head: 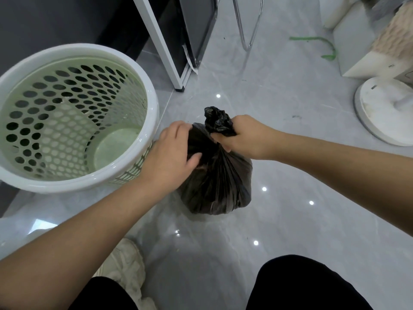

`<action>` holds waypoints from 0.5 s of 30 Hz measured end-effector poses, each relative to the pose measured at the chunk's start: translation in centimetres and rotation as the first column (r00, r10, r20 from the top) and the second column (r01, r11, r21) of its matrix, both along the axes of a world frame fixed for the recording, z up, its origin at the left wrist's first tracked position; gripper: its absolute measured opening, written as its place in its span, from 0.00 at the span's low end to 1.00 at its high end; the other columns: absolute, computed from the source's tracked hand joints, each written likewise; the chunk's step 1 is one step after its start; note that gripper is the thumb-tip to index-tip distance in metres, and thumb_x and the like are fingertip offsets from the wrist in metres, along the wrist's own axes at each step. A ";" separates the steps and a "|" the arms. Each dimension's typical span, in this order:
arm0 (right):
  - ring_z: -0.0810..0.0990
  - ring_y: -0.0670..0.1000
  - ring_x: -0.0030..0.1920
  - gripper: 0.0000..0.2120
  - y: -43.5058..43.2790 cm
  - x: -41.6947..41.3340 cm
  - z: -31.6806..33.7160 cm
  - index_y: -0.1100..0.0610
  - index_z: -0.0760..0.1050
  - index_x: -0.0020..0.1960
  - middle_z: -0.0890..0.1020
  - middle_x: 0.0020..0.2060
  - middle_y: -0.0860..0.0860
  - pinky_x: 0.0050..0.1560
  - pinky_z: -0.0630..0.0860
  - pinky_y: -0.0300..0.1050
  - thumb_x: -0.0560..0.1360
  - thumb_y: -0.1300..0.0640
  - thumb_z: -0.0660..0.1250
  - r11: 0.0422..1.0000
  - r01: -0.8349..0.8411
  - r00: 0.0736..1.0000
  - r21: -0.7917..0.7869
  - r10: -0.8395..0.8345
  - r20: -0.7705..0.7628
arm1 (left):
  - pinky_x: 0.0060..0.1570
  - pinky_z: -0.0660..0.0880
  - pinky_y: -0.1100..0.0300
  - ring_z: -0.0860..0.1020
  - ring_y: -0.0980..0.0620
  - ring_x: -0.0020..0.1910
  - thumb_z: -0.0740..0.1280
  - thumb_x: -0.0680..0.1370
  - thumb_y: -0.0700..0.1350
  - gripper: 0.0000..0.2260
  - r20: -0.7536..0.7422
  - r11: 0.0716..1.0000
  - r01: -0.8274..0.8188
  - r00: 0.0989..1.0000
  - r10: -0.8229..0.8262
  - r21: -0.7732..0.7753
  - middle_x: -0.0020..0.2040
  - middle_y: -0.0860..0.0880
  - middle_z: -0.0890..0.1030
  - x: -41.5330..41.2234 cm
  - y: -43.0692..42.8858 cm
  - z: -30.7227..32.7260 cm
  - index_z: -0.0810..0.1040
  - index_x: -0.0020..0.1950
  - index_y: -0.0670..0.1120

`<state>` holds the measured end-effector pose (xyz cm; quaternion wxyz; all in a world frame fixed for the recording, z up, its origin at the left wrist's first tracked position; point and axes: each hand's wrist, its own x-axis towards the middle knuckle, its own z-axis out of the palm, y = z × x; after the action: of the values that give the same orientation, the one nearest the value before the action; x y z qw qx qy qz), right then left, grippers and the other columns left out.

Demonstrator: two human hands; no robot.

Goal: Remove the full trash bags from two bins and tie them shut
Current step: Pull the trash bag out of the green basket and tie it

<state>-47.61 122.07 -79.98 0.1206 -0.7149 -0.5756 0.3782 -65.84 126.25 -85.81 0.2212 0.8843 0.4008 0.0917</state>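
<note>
Bag on the floor beside the bin, neck bunched in one fist.
The full black plastic trash bag [214,180] sits on the glossy grey tiled floor [290,220], just beside the pale green perforated plastic bin [78,50] with a white rim. The right hand [243,137] is clenched round the bag's gathered neck, with the loose end sticking up above it. The left hand [172,151] clasps the bag's upper side, fingers curved over it and thumb on the plastic.
</note>
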 end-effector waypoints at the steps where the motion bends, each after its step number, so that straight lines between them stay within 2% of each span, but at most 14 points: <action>1: 0.76 0.50 0.32 0.19 0.0 0.1 -0.3 0.62 0.74 0.36 0.78 0.30 0.53 0.36 0.72 0.35 0.78 0.50 0.62 1.000 0.014 1.000 -0.007 -0.014 -0.006 | 0.62 0.70 0.50 0.69 0.46 0.65 0.66 0.75 0.49 0.24 0.015 1.000 -0.009 1.000 0.009 -0.007 0.66 0.46 0.68 -0.1 0.1 -0.1 0.65 0.68 0.43; 3: 0.80 0.53 0.37 0.20 -0.1 0.0 -0.7 0.64 0.77 0.37 0.82 0.34 0.55 0.45 0.75 0.41 0.78 0.50 0.62 0.998 0.056 0.997 -0.006 -0.056 -0.053 | 0.62 0.69 0.54 0.69 0.48 0.65 0.65 0.76 0.48 0.22 0.051 0.999 0.014 0.999 -0.013 -0.028 0.66 0.47 0.69 -0.2 -0.1 0.0 0.65 0.68 0.44; 4: 0.81 0.52 0.38 0.20 -0.1 0.0 -0.9 0.63 0.78 0.36 0.83 0.34 0.55 0.46 0.76 0.42 0.79 0.50 0.62 0.997 0.073 0.994 -0.008 -0.074 -0.086 | 0.62 0.68 0.57 0.69 0.49 0.64 0.65 0.76 0.47 0.21 0.080 0.999 0.028 0.997 -0.024 -0.043 0.65 0.47 0.69 -0.3 -0.2 0.1 0.66 0.67 0.44; 6: 0.81 0.51 0.36 0.20 -0.3 -0.1 -1.5 0.60 0.77 0.33 0.82 0.31 0.52 0.45 0.76 0.40 0.79 0.50 0.62 0.993 0.114 0.983 -0.004 -0.113 -0.146 | 0.60 0.65 0.64 0.70 0.52 0.63 0.64 0.77 0.44 0.19 0.141 0.997 0.032 0.990 -0.021 -0.075 0.64 0.48 0.70 -0.4 -0.5 0.7 0.67 0.67 0.44; 8: 0.80 0.50 0.35 0.18 -0.8 -0.2 -2.5 0.60 0.76 0.35 0.81 0.31 0.52 0.44 0.75 0.42 0.78 0.49 0.63 0.983 0.182 0.964 0.031 -0.172 -0.200 | 0.57 0.64 0.66 0.72 0.54 0.60 0.64 0.77 0.42 0.16 0.160 0.993 0.018 0.987 0.001 -0.119 0.61 0.49 0.72 -0.4 -0.3 1.2 0.69 0.65 0.45; 11: 0.78 0.48 0.37 0.11 -1.5 -0.7 -4.1 0.60 0.73 0.45 0.79 0.32 0.50 0.46 0.73 0.41 0.77 0.51 0.65 0.961 0.256 0.933 0.108 -0.216 -0.288 | 0.53 0.70 0.60 0.75 0.52 0.55 0.64 0.76 0.42 0.12 0.039 0.970 0.028 0.999 -0.019 -0.240 0.56 0.50 0.76 -0.8 0.3 1.2 0.72 0.59 0.45; 12: 0.79 0.48 0.38 0.10 -1.8 -0.9 -4.5 0.58 0.74 0.43 0.79 0.33 0.50 0.48 0.72 0.40 0.78 0.52 0.64 0.959 0.263 0.918 0.108 -0.214 -0.335 | 0.53 0.72 0.58 0.76 0.51 0.54 0.64 0.76 0.42 0.11 -0.015 0.960 0.024 0.999 -0.029 -0.278 0.55 0.49 0.77 -1.1 0.4 1.1 0.73 0.58 0.45; 15: 0.82 0.51 0.48 0.18 -1.9 -1.4 -5.6 0.57 0.72 0.33 0.84 0.41 0.54 0.56 0.73 0.43 0.81 0.53 0.59 0.966 0.255 0.846 0.047 -0.199 -0.494 | 0.49 0.72 0.59 0.77 0.50 0.50 0.63 0.77 0.41 0.09 -0.129 0.949 0.026 0.989 -0.071 -0.315 0.51 0.49 0.79 -2.3 0.6 1.1 0.75 0.56 0.45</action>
<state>-49.01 120.13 -85.55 0.3443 -0.6522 -0.4583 0.4959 -68.18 126.88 -84.73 0.3322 0.8520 0.4027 -0.0401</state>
